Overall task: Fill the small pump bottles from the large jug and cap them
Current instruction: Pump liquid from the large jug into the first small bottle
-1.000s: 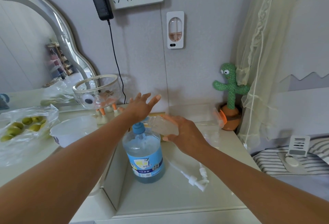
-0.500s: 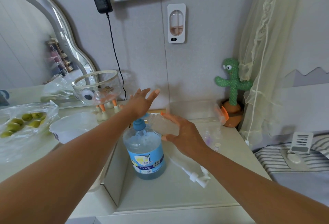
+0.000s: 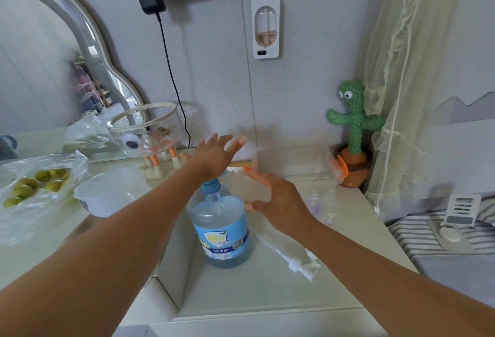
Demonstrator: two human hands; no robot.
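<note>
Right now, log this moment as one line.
left hand: flat on jug top | right hand: holds small bottle | pump caps: on table

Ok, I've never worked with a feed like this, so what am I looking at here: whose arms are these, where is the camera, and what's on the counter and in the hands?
No machine here: these are a person's two bare arms, seen from one wide-angle camera worn on their head, looking forward and down. The left hand is open with fingers spread, just over the blue top of the large jug; whether it presses it I cannot tell. The right hand grips a small clear bottle, tilted beside the jug's neck. On the white counter lie white pump heads near the jug. Off to the left sit a bag of green fruit and a white bowl; a toy cactus stands at the back right.
</note>
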